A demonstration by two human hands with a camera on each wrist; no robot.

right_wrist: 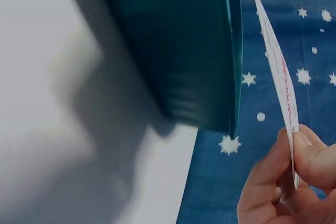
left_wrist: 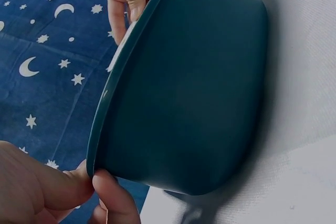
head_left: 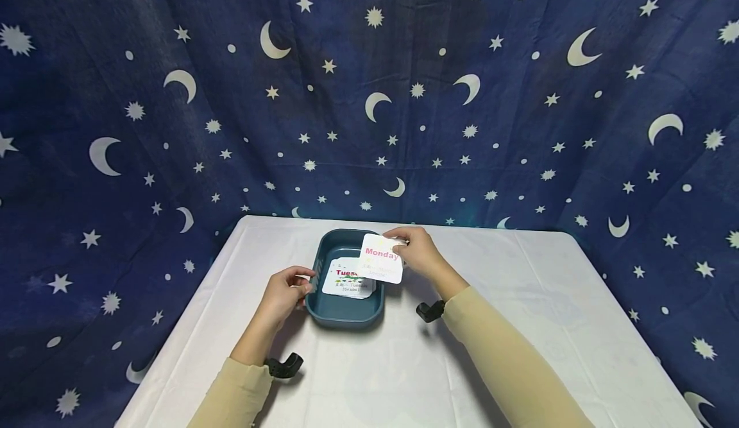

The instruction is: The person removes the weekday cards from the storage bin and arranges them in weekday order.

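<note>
A white card printed "Monday" in pink (head_left: pixel 380 262) is pinched between the thumb and fingers of my right hand (head_left: pixel 420 251). It hangs over the right rim of a dark teal plastic tub (head_left: pixel 345 314). Inside the tub lies a stack of white cards, its top one a "Tuesday" card (head_left: pixel 343 285) partly covered by the Monday card. My left hand (head_left: pixel 284 292) pinches the tub's left rim between thumb and fingers, seen close in the left wrist view. From the right wrist, the Monday card (right_wrist: pixel 281 72) appears nearly edge-on, beside the tub wall (right_wrist: pixel 178 40).
The tub stands on a table with a white cloth (head_left: pixel 508 325). Behind and around it hangs a dark blue curtain (head_left: pixel 346 126) with moons and stars. Each wrist carries a black strap with a protruding piece, such as the left mount (head_left: pixel 285 366).
</note>
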